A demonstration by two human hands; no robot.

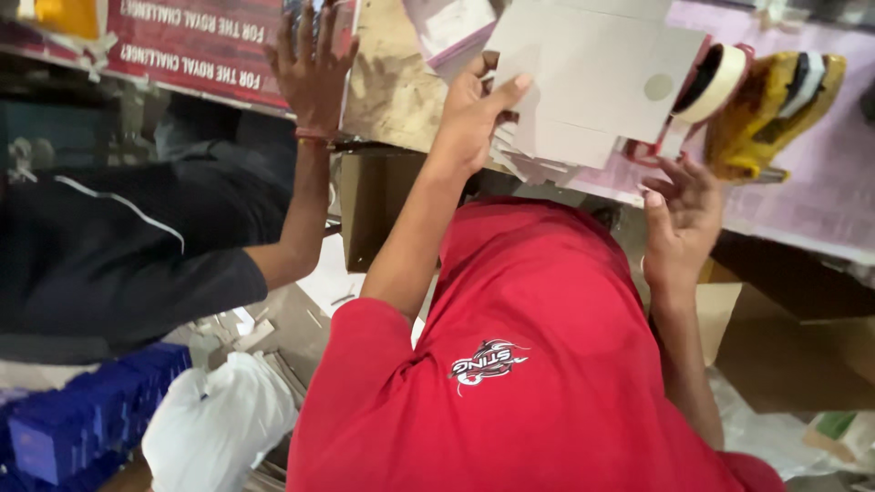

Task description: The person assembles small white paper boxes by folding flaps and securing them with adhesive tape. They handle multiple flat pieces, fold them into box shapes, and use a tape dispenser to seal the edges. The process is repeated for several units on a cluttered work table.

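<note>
Fingers of the left hand pinch the grey card sheet, lifted above a card stack on the worktop. Just right, the right hand hangs released and empty. Best, I judge, to keep the sheet flat and steady its free corner.

— What sort of place is this?
— A packing workshop. Flat grey card sheets lie stacked on a pink-topped bench beside tape rolls, brown cartons stand underneath, and blue boxes and card scraps crowd the floor.
</note>
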